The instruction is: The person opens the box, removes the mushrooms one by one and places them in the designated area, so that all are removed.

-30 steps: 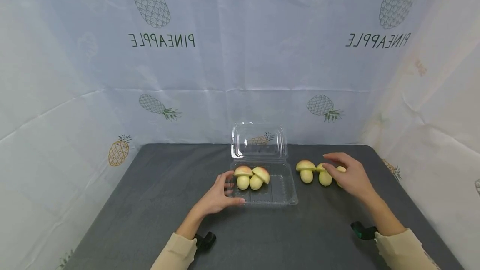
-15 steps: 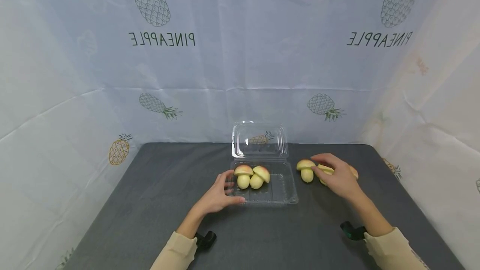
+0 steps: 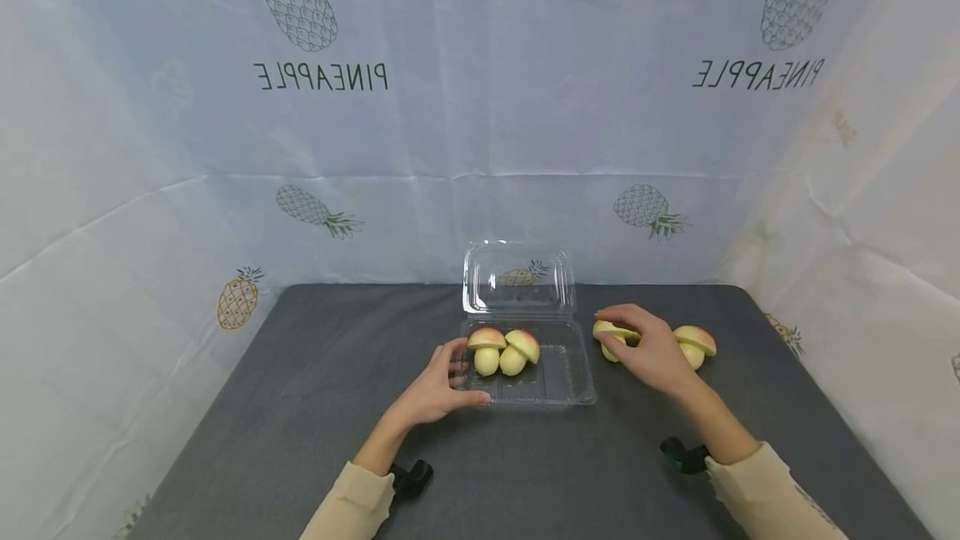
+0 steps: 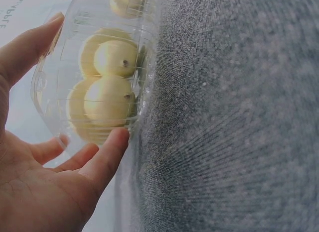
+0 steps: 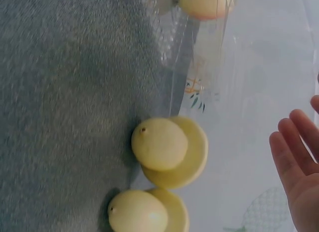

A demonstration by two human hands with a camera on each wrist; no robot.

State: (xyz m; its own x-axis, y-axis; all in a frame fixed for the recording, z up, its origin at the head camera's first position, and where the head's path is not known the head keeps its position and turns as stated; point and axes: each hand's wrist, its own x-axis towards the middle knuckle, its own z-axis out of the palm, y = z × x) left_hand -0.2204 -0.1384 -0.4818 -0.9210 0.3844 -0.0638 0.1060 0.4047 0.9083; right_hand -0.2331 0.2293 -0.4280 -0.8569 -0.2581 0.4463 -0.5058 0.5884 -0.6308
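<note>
A clear plastic clamshell box (image 3: 567, 367) lies with its lid (image 3: 555, 294) raised behind it. Two yellow mushroom-shaped pieces with reddish caps, one upright (image 3: 487, 355) and one leaning (image 3: 516, 357), sit side by side in its left part. My left hand (image 3: 431, 394) grips the box's front left corner, thumb on the front rim and fingers along the left end. To the right, my right hand (image 3: 651, 350) is held over more such pieces with its fingers extended. It partly covers the nearest piece (image 3: 604, 328) and largely hides the middle one; its fingers (image 5: 286, 155) stand apart from the pieces.
Another mushroom-shaped piece (image 3: 694, 345) lies right of my right hand. The dark grey tabletop (image 3: 525, 473) ends at a pale pineapple-print cloth (image 3: 525, 132) behind it, with cloth walls on both sides. A black wrist mount (image 3: 682, 457) sits on each forearm.
My right hand has moved left across the loose pieces, from the rightmost towards the one nearest the box. That rightmost piece is now uncovered. My left hand has stayed at the box.
</note>
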